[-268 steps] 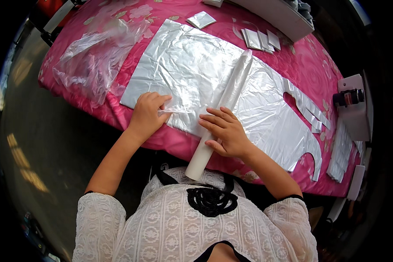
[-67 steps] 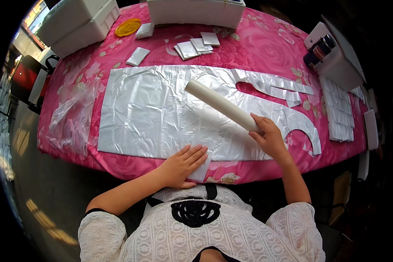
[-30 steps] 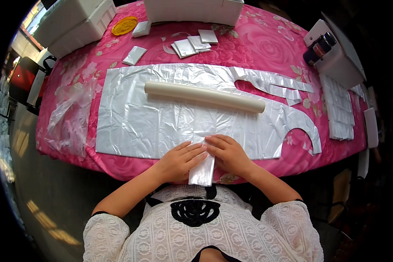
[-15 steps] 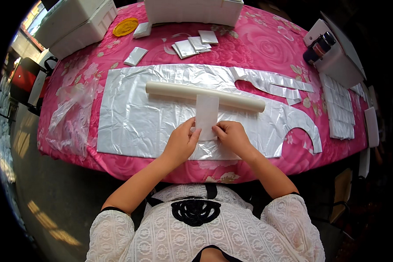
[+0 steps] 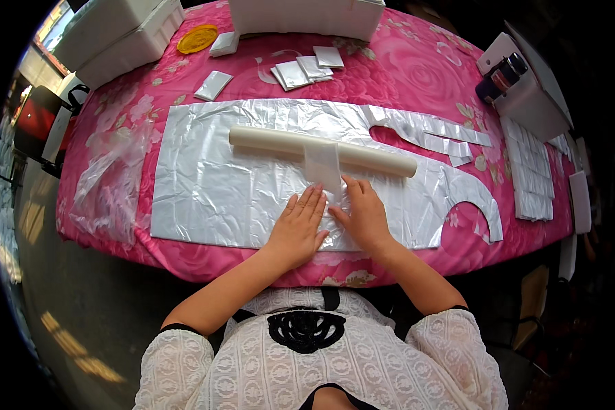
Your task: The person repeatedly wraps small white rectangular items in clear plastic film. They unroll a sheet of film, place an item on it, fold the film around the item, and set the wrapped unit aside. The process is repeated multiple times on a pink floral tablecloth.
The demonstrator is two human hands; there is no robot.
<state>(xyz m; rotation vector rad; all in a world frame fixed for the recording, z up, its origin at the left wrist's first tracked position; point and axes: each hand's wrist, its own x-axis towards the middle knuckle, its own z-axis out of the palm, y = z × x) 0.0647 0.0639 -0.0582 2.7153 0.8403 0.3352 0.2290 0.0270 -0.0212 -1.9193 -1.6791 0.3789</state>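
Note:
Flat stacked sheets of silvery white plastic film (image 5: 201, 184), with curved cut-outs and strap-like strips at the right end, cover the middle of the table. Across them lies a long cream-coloured tube (image 5: 265, 141). A narrow, translucent whitish strip or sleeve (image 5: 322, 166) has its far end over the tube and its near end between my hands. My left hand (image 5: 298, 224) rests flat, fingers stretched, touching the near end of the strip. Beside the strip's right edge my right hand (image 5: 363, 213) lies with thumb and fingers apart. Whether the strip holds anything cannot be seen.
Several folded silvery packets (image 5: 294, 74) lie beyond the film, near a yellow lid-like disc (image 5: 197, 39) and white foam boxes (image 5: 306, 19). Crumpled clear plastic (image 5: 109, 188) is at left. A dark bottle (image 5: 502, 76) and a folded silvery stack (image 5: 528, 167) are at right.
My fingers have let go of the strip's edges. The strip has come down lower against the film, and my left hand has flattened onto its near end while my right hand has spread beside it.

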